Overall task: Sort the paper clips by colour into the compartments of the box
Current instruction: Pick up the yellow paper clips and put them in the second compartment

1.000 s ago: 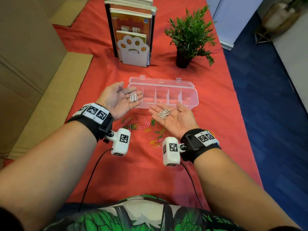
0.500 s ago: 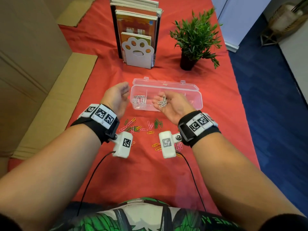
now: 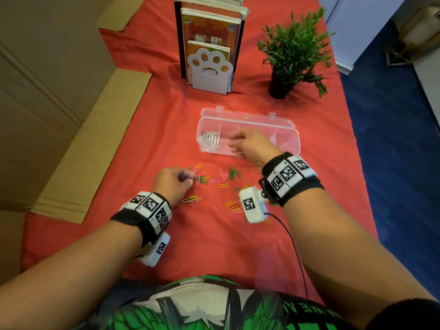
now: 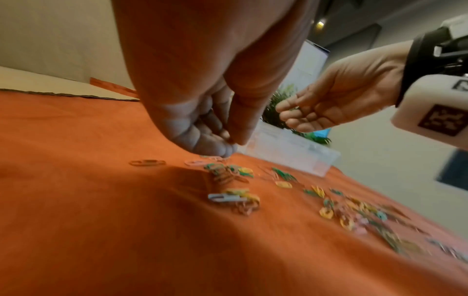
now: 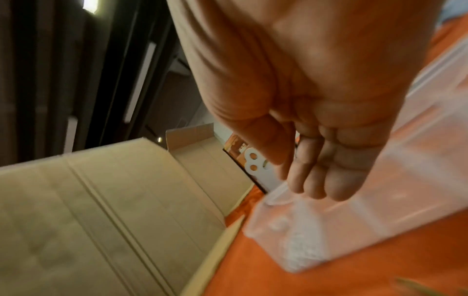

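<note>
The clear compartment box lies open on the red cloth, with white paper clips piled in its leftmost compartment. Coloured paper clips, green, pink, yellow and orange, are scattered in front of the box. My left hand is down at the left end of the scatter. Its thumb is pressed to its fingertips just above the clips, and no clip shows between them. My right hand hovers, blurred, over the box's left half. Its fingers are straight and empty above the white clips.
A paw-shaped bookend with books and a potted plant stand behind the box. Flat cardboard lies along the table's left side. Blue floor drops off beyond the right edge. A black cable trails from my right wrist.
Both hands carried white clips to the box and let them go into the left compartment. My left hand then dropped back to the coloured clips, while my right hand stays over the box, empty.
</note>
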A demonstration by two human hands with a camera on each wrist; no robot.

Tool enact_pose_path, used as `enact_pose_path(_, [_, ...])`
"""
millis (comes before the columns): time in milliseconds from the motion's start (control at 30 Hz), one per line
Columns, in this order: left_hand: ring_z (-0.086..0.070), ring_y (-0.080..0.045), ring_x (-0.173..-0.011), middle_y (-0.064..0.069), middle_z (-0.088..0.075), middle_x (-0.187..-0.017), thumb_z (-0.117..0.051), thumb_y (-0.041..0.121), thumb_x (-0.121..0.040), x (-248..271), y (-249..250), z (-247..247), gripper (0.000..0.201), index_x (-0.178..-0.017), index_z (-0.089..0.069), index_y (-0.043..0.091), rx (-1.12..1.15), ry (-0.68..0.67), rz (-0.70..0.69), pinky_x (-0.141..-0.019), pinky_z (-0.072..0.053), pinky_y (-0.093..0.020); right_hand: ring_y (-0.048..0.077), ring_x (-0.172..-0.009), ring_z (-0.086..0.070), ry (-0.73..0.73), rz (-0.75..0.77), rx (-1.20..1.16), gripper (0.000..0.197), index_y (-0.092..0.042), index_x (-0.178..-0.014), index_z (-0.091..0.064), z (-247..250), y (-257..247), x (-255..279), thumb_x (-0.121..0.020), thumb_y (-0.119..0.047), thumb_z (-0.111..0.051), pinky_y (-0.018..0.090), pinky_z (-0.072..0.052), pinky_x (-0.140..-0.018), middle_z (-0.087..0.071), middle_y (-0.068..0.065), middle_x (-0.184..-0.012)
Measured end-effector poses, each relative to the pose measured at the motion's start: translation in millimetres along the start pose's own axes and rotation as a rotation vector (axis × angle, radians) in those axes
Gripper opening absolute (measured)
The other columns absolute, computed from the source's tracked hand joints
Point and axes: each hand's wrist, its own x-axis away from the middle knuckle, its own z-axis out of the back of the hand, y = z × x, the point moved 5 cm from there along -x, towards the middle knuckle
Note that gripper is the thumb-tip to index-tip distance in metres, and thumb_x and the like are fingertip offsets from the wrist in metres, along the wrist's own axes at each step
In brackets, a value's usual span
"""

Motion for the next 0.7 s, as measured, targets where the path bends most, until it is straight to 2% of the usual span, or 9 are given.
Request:
enact_pose_path(67, [-0.054,-0.007,-0.062,0.005,-0.059,-0.067,-0.065,0.009,-0.079,7,1,-9,0.012,-0.083,-0.07,0.018,-0.123,-0.053,-0.023,-0.063,-0.039,-0.019,0.01,-0.068,-0.051,0.017,-0.018,0.159,0.025,-0.025,-0.076,-0.056,9,26,9,-0.087,-0.003,-0.052,0.024,-0.043,-0.062,-0.055,-0.006,-0.074])
enact_pose_path(100, [-0.058,-0.013,-0.067,0.003,-0.061,-0.069,-0.066,0.01,-0.078,10,3,-14,0.011,-0.084,-0.071,0.018,-0.175,-0.081,-0.03,-0.066,-0.038,-0.02,0.011,-0.065,-0.051,0.022,-0.036,0.221,0.027,-0.025,-0.073,-0.055,12,38,15,-0.085,-0.002,-0.049,0.025,-0.043,-0.06,-0.054,-0.007,-0.071])
enact_pose_path(167, [-0.065,-0.019,-0.079,-0.001,-0.068,-0.077,-0.066,0.013,-0.077,17,7,-25,0.012,-0.087,-0.072,0.018,-0.251,-0.142,-0.055,-0.071,-0.041,-0.021,0.012,-0.066,-0.051,0.024,-0.058,0.347,0.024,-0.02,-0.079,-0.061,19,61,30,-0.085,-0.002,-0.046,0.023,-0.043,-0.061,-0.055,-0.006,-0.072])
enact_pose_path(233, [-0.066,-0.019,-0.088,-0.003,-0.073,-0.09,-0.067,0.014,-0.077,23,12,-37,0.015,-0.091,-0.073,0.017,-0.306,-0.192,-0.103,-0.076,-0.043,-0.021,0.012,-0.068,-0.052,0.018,-0.097,0.46,0.021,-0.013,-0.089,-0.065,23,82,47,-0.086,-0.005,-0.046,0.02,-0.04,-0.061,-0.057,-0.005,-0.074])
enact_pose_path(367, [-0.065,-0.019,-0.097,-0.004,-0.073,-0.102,-0.066,0.018,-0.079,29,25,-59,0.02,-0.098,-0.073,0.018,-0.363,-0.24,-0.193,-0.085,-0.043,-0.022,0.021,-0.078,-0.057,0.058,-0.138,0.586,0.02,-0.022,-0.067,-0.054,25,115,69,-0.085,-0.012,-0.051,0.024,-0.04,-0.069,-0.062,0.004,-0.08])
enact_pose_path(433, [-0.064,-0.021,-0.099,-0.006,-0.072,-0.102,-0.066,0.022,-0.08,31,33,-71,0.021,-0.1,-0.072,0.018,-0.391,-0.252,-0.242,-0.085,-0.043,-0.024,0.023,-0.08,-0.058,0.057,-0.123,0.605,0.017,-0.018,-0.072,-0.058,23,123,80,-0.084,-0.009,-0.05,0.025,-0.041,-0.069,-0.064,0.007,-0.082])
enact_pose_path(500, [-0.061,-0.026,-0.095,-0.01,-0.069,-0.096,-0.067,0.027,-0.079,35,42,-83,0.023,-0.1,-0.071,0.017,-0.457,-0.262,-0.314,-0.08,-0.042,-0.028,0.026,-0.088,-0.06,0.057,-0.07,0.614,0.017,-0.008,-0.083,-0.064,17,129,89,-0.081,-0.002,-0.049,0.028,-0.044,-0.076,-0.065,0.013,-0.093])
enact_pose_path(567, [-0.059,-0.028,-0.092,-0.011,-0.065,-0.094,-0.069,0.029,-0.076,37,49,-94,0.028,-0.101,-0.069,0.016,-0.495,-0.271,-0.371,-0.08,-0.044,-0.031,0.029,-0.091,-0.058,0.035,-0.005,0.618,0.018,-0.006,-0.084,-0.064,8,136,98,-0.079,0.001,-0.048,0.032,-0.047,-0.083,-0.061,0.017,-0.097])
enact_pose_path(700, [-0.059,-0.027,-0.095,-0.01,-0.063,-0.099,-0.067,0.018,-0.076,36,48,-103,0.029,-0.106,-0.065,0.017,-0.517,-0.285,-0.396,-0.086,-0.046,-0.032,0.029,-0.096,-0.058,-0.028,0.016,0.644,0.021,-0.005,-0.091,-0.066,-1,140,100,-0.081,-0.001,-0.047,0.029,-0.043,-0.081,-0.062,0.017,-0.102])
